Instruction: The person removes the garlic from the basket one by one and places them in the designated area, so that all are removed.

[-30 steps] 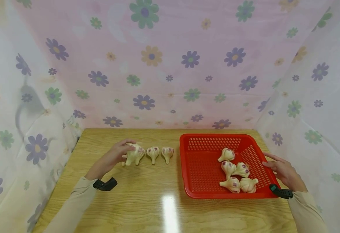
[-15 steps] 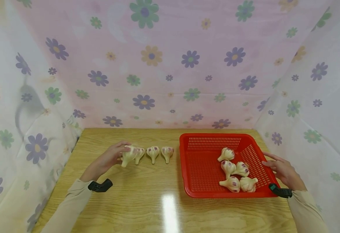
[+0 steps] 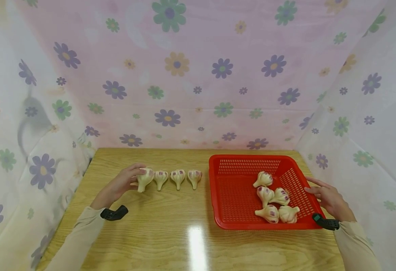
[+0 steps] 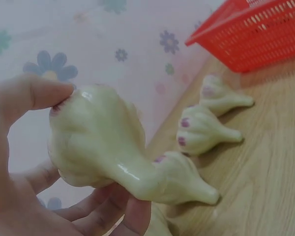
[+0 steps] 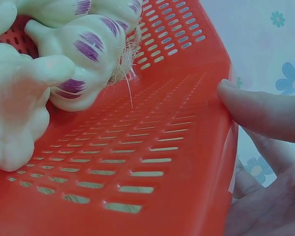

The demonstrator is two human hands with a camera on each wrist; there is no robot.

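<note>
My left hand [image 3: 123, 182] holds a garlic bulb [image 3: 145, 178] between thumb and fingers, its stem pointing down. In the left wrist view this pale bulb [image 4: 98, 137] appears raised, with part of another bulb [image 4: 159, 223] showing below it. To its right on the table, three garlic bulbs [image 3: 177, 178] stand apart in a row, stems toward me. My right hand [image 3: 331, 201] grips the right side of a red plastic basket [image 3: 215, 195]. Its thumb [image 5: 265, 113] lies on the rim, with fingers outside the wall. Several purple-marked bulbs [image 3: 268, 213] lie in the basket's right half.
The wooden table [image 3: 150, 233] runs back to a pink flowered cloth [image 3: 198, 75], with cloth on both sides too. Dark wrist devices [image 3: 114, 213] sit at both cuffs. Bare tabletop lies in front of the row.
My left hand has moved left with the garlic bulb, from in front of the leftmost visible row bulb to beside it. The right hand and the basket have stayed put.
</note>
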